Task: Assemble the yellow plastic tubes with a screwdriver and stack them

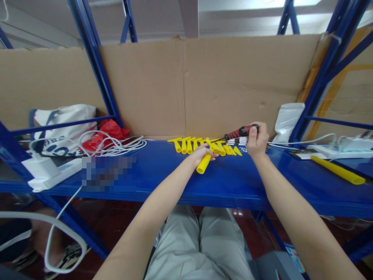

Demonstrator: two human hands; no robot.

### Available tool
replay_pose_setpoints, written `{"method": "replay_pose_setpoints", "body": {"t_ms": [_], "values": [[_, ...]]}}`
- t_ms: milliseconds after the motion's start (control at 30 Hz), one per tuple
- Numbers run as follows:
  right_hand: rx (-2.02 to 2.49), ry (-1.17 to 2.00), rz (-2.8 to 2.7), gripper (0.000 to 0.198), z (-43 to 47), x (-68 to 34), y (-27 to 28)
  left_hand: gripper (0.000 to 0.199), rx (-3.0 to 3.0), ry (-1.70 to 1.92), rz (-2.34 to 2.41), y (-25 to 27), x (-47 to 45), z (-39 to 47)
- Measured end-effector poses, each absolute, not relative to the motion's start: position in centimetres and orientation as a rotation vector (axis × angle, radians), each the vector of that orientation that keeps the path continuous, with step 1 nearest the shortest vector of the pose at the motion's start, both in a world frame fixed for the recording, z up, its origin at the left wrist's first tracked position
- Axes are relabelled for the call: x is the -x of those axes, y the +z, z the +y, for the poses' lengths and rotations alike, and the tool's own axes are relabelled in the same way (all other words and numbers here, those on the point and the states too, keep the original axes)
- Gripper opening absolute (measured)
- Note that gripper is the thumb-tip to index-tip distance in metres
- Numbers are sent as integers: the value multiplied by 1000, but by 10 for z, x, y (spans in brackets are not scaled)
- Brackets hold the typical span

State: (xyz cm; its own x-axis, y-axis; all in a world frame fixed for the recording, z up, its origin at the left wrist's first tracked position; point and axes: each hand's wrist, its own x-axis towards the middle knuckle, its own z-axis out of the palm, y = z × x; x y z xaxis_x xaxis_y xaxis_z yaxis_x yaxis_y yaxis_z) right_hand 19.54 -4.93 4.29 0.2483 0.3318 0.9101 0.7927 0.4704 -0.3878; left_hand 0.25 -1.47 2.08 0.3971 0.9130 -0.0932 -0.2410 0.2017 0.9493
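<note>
- So, the biggest thing here: a tall cardboard panel (186, 85) is standing behind everything, with blue rack posts (97, 64) framing it and a pale ceiling showing above.
- A glossy blue shelf (163, 181) is running left to right as the work surface.
- Over on the left, a white tote bag (65, 112) is sitting beside some red plastic (109, 134).
- A row of yellow T-shaped pieces (186, 145) is lying at the back, open tube ends facing the person.
- The right hand (257, 138) is wrapping firmly around a red-and-black screwdriver (237, 133); its long axis is running sideways, shaft pointing left and slightly down. Can't tell if the tip's touching anything.
- The left hand (200, 153) is closing its fingers around one yellow piece (203, 165) just in front of the row, its tube's open end pointing toward the person, angling a bit left.
</note>
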Motion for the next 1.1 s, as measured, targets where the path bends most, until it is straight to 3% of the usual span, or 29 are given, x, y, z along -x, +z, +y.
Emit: {"method": "replay_pose_setpoints", "body": {"t_ms": [300,600,800,1100], "values": [[838,-372,-1207,38,-37,-194,46,85,-1088,939,823,18,-2,-9],[702,266,-963,39,-19,-205,55,87,-1131,955,885,16,-2,-8],[635,534,-1011,39,-26,-205,59,85,-1134,982,919,20,-2,-10],[656,511,-959,45,-24,-204,57,76,-1223,1114,967,21,-3,-16]]}}
